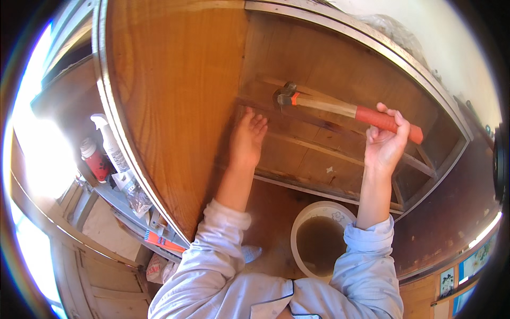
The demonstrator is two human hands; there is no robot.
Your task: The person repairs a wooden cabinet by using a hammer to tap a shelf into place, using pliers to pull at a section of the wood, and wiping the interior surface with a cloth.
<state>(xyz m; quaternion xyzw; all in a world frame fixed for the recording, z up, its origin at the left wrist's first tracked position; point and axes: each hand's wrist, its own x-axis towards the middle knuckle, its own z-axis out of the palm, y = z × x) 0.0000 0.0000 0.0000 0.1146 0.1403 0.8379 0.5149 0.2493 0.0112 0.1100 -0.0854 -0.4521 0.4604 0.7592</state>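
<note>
My right hand is closed round the red grip of a hammer. The hammer has a bare wooden handle and a dark metal head, which points left in front of a cabinet's open interior. Beside the edge of an orange-brown wooden panel, my left hand is raised with its fingers stretched out and holds nothing. Whether its fingers touch the panel or the frame behind, I cannot tell. Wooden strips cross the inside of the cabinet.
A white bucket of murky brown water stands below, near my right forearm. On the left, a shelf holds a white spray bottle, a red bottle and a clear plastic bag. A pale metal-like trim edges the cabinet.
</note>
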